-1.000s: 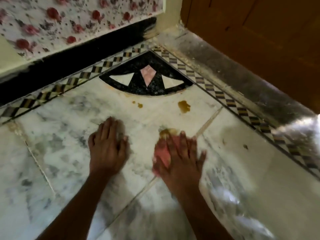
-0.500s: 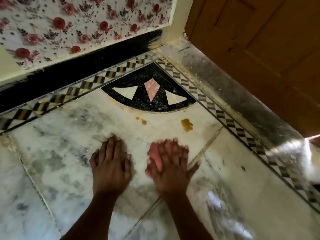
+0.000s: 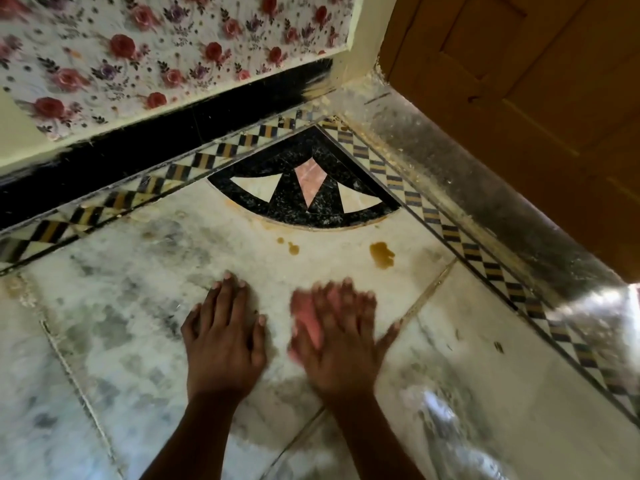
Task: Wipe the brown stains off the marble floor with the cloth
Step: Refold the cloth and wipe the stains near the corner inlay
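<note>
Marble floor (image 3: 145, 341) fills most of frame, grey-veined, grout joints running diagonally. Wooden door (image 3: 540, 98) upper right, floral wall covering (image 3: 138, 46) upper left above a black skirting (image 3: 156, 140); checkered border (image 3: 450, 233) and a black fan inlay (image 3: 304, 199) close off the corner at top centre. Open floor lies toward lower left and lower right. Left hand (image 3: 225, 341) flat on the marble, fingers spread, holding nothing. Right hand (image 3: 341, 344) just beside it, motion-blurred, palm down, pressing the pink cloth (image 3: 310, 320) to the floor; cloth shows at its left edge. Large brown stain (image 3: 382, 254) sits above the right hand, apart from it; two small brown spots (image 3: 291, 245) further left. No readable text.
</note>
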{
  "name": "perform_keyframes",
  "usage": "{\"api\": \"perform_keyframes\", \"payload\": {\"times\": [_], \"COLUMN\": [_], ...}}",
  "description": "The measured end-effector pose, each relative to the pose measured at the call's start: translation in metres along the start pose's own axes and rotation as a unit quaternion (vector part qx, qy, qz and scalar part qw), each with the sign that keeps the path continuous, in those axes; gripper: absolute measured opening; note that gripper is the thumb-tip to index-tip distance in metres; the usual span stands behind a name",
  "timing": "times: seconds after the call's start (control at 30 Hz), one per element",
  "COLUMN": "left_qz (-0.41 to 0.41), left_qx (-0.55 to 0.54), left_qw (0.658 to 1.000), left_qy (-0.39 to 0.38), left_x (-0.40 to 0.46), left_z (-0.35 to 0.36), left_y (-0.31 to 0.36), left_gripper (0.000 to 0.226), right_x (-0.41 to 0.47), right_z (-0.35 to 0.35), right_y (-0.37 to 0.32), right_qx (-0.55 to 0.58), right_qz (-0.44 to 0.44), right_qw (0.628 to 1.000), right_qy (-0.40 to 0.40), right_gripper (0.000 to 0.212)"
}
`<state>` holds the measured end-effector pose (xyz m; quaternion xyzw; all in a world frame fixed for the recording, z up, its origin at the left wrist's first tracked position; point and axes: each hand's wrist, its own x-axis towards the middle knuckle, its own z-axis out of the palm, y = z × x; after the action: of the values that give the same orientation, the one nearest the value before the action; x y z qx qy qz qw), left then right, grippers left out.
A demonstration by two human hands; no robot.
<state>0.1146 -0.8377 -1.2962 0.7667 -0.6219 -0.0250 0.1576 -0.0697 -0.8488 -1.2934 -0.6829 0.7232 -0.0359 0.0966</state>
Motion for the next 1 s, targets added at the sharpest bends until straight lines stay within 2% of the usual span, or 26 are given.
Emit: {"api": "perform_keyframes", "payload": {"times": [0.03,0.1,0.2,0.27,0.33,0.43,0.5,0.53,0.6,0.67,0.7,0.77,0.83,0.9,0.93,1.0], "left_qz": [-0.002,-0.001,0.004,0.006,0.004,-0.001,-0.003,-0.004,-0.002,-0.002,-0.004,-0.001,0.001,-0.007,-0.008,-0.007], "left_qx": [0.000,-0.002,0.008,0.010,0.008,0.000,0.000,0.001,-0.002,0.002,0.003,0.000,0.000,-0.002,-0.003,-0.004], "left_qw": [1.000,1.000,1.000,1.000,1.000,1.000,1.000,1.000,1.000,1.000,1.000,1.000,1.000,1.000,1.000,1.000], "left_qy": [-0.001,-0.002,-0.007,-0.009,-0.007,-0.006,-0.005,-0.008,-0.014,-0.011,-0.011,-0.010,-0.003,-0.009,-0.014,-0.018], "left_x": [0.000,0.001,-0.001,-0.001,0.000,0.000,0.000,0.000,0.000,0.000,-0.001,-0.003,-0.002,0.001,0.000,-0.001], "left_z": [-0.001,-0.002,0.002,0.002,0.003,0.002,0.000,-0.001,-0.001,0.002,0.004,0.003,0.003,-0.002,-0.001,-0.001], "left_y": [0.000,0.000,-0.002,-0.003,-0.003,-0.001,0.000,-0.001,0.000,-0.002,-0.002,-0.002,-0.002,-0.001,0.000,0.000], "left_gripper": [0.065,0.065,0.063,0.063,0.063,0.064,0.064,0.064,0.064,0.063,0.063,0.063,0.063,0.064,0.064,0.064], "right_x": [-0.023,-0.038,0.007,0.053,0.076,0.043,0.013,0.010,0.037,0.091,0.119,0.154,0.153,0.118,0.095,0.067], "right_z": [-0.003,-0.010,-0.009,-0.005,0.001,-0.003,-0.011,-0.013,-0.022,-0.024,-0.021,-0.017,-0.010,-0.013,-0.012,-0.018], "right_y": [0.010,0.042,0.065,0.047,0.026,0.022,0.045,0.058,0.075,0.066,0.055,0.027,0.009,0.012,0.024,0.056], "right_qx": [-0.010,-0.014,0.014,0.052,0.049,-0.001,-0.014,-0.008,0.016,0.056,0.071,0.073,0.028,-0.016,-0.018,-0.004], "right_qz": [-0.010,0.056,0.204,0.245,0.188,0.023,-0.008,0.015,0.126,0.236,0.260,0.220,0.094,-0.012,-0.028,0.014], "right_qw": [1.000,0.998,0.979,0.967,0.981,1.000,0.999,0.999,0.992,0.970,0.963,0.973,0.995,0.998,0.998,0.999], "right_qy": [0.013,-0.016,0.025,0.041,0.015,-0.021,-0.033,-0.030,-0.008,0.022,0.027,0.007,-0.030,-0.056,-0.056,-0.037], "right_gripper": [0.077,0.084,0.088,0.088,0.086,0.081,0.082,0.085,0.091,0.091,0.091,0.087,0.082,0.080,0.078,0.080]}}
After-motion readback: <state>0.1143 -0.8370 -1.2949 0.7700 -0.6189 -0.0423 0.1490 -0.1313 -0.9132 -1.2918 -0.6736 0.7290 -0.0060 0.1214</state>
